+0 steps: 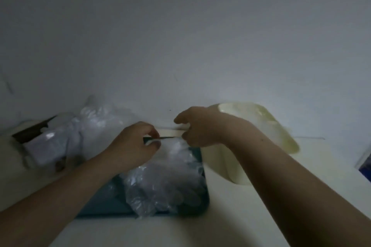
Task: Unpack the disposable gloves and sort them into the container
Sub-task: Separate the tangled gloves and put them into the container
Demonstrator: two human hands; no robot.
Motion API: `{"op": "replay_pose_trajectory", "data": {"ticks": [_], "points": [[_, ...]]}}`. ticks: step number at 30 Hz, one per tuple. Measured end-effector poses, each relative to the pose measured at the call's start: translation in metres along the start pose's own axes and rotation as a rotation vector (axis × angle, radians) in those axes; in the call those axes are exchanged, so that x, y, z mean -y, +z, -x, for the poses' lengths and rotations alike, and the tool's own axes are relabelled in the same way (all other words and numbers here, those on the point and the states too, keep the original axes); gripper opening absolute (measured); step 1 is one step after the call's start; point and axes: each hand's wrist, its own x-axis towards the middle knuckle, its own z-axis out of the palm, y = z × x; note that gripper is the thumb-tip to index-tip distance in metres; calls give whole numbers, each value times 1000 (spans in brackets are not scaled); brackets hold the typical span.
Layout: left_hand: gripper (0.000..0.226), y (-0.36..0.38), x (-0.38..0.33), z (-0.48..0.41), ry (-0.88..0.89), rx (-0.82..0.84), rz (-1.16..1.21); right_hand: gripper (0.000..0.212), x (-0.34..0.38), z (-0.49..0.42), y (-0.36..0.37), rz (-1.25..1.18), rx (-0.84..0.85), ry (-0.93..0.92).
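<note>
The gloves (166, 176) are heaped inside the blue box (100, 202). Their top edge is pinched above the box by the left hand (136, 144) and the right hand (197, 129), fingers curled tight. If it is pulled too hard, the thin plastic could be torn, or gloves spilled beside the box.

Teal container (108, 204): rectangular, open-topped, flat on table, centre, near front edge. Clear disposable gloves (164, 182): crumpled heap filling container's right half, upper end drawn taut over far rim. Second glove bundle (90, 124), apparently bagged, left-rear of table; view dim.
</note>
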Motion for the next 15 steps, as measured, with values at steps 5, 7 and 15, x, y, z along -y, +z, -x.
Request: {"op": "replay_pose_trajectory", "data": {"ticks": [5,7,15], "points": [[26,10,46,33,33,85,-80,92,26,-42,82,14,300,-36],[27,12,58,41,15,92,-39,96,34,-54,97,36,311,-40],[18,22,75,24,-19,-62,106,67,21,-83,113,-94,160,150]]}}
